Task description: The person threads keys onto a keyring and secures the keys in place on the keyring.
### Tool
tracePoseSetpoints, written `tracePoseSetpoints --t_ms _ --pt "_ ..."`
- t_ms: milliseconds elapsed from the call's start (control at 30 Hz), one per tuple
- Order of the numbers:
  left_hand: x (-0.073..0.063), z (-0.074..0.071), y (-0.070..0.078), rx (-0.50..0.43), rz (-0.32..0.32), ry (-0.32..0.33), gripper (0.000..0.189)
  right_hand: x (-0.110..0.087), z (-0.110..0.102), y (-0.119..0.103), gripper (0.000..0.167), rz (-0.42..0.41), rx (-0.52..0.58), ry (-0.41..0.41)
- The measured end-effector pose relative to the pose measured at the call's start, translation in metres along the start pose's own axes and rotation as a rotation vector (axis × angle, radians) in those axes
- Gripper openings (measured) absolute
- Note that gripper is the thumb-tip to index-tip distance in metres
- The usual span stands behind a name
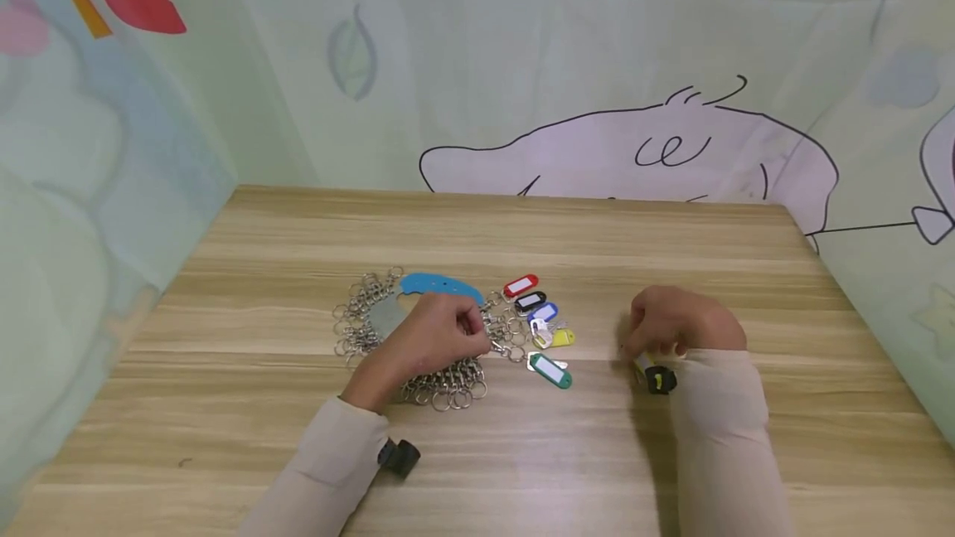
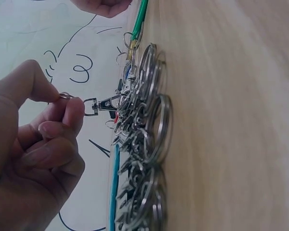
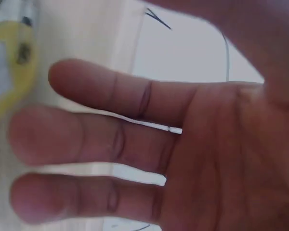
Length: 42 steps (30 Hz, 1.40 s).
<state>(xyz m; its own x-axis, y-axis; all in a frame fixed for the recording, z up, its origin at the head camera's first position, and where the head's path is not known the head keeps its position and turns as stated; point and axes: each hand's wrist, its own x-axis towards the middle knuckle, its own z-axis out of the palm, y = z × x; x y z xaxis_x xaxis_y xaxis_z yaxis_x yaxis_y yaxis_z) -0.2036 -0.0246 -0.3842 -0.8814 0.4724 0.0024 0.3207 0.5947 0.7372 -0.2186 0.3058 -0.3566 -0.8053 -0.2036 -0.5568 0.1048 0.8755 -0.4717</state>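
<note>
Thumb and forefinger of my left hand [image 1: 440, 330] pinch the split ring [image 2: 66, 96] of a swivel clasp [image 2: 106, 104], raised at the edge of a heap of metal clasps and rings [image 1: 448, 386]. My right hand [image 1: 675, 320] is apart from the heap, over the table to the right, and appears to pinch a yellow key tag [image 3: 12, 72]; the pinch itself is hidden in the right wrist view, where three fingers extend. Red [image 1: 521, 285], black [image 1: 530, 302], blue [image 1: 545, 312], yellow [image 1: 564, 338] and green key tags [image 1: 550, 370] lie between the hands, some with keys.
A flat blue piece [image 1: 440, 283] and a grey piece [image 1: 384, 316] lie among the clasps on the wooden table [image 1: 522, 471]. A printed cloth [image 1: 485, 65] hangs behind the table's back edge. Each sleeve carries a black wrist camera [image 1: 400, 457].
</note>
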Motion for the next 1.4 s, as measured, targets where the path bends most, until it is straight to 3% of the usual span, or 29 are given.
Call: tracePoseSetpoints --t_ms 233,367,500,667,833,1033,1133,1300,1400 --pt "-0.001 0.000 0.000 -0.003 -0.011 0.001 0.004 0.008 0.007 -0.008 0.012 0.002 -0.122 0.016" --pt "0.000 -0.001 0.000 0.004 -0.009 0.001 0.004 0.012 0.005 -0.008 0.011 -0.065 -0.141 0.036" --pt "0.000 -0.001 0.001 0.008 -0.005 0.000 0.005 0.014 -0.001 -0.006 0.015 -0.151 -0.189 0.106" --pt "0.001 -0.001 0.001 -0.001 0.002 -0.006 0.005 0.005 -0.008 -0.008 0.011 -0.224 -0.146 0.183" --pt "0.001 -0.001 0.000 -0.014 0.011 -0.008 0.004 -0.010 -0.015 -0.017 0.012 -0.346 -0.076 0.349" --pt "0.000 0.000 -0.002 -0.036 0.020 -0.017 0.003 -0.012 -0.014 -0.029 0.010 -0.497 0.054 0.642" --pt "0.000 0.000 -0.003 -0.041 0.022 -0.020 0.004 -0.013 -0.013 -0.034 0.012 -0.539 0.147 0.727" --pt "0.001 0.000 -0.002 -0.042 0.020 -0.019 0.003 -0.018 -0.013 -0.040 0.021 -0.624 0.490 0.701" --pt "0.001 -0.001 -0.002 -0.042 0.019 -0.017 0.004 -0.019 -0.013 -0.042 0.023 -0.754 0.760 0.634"
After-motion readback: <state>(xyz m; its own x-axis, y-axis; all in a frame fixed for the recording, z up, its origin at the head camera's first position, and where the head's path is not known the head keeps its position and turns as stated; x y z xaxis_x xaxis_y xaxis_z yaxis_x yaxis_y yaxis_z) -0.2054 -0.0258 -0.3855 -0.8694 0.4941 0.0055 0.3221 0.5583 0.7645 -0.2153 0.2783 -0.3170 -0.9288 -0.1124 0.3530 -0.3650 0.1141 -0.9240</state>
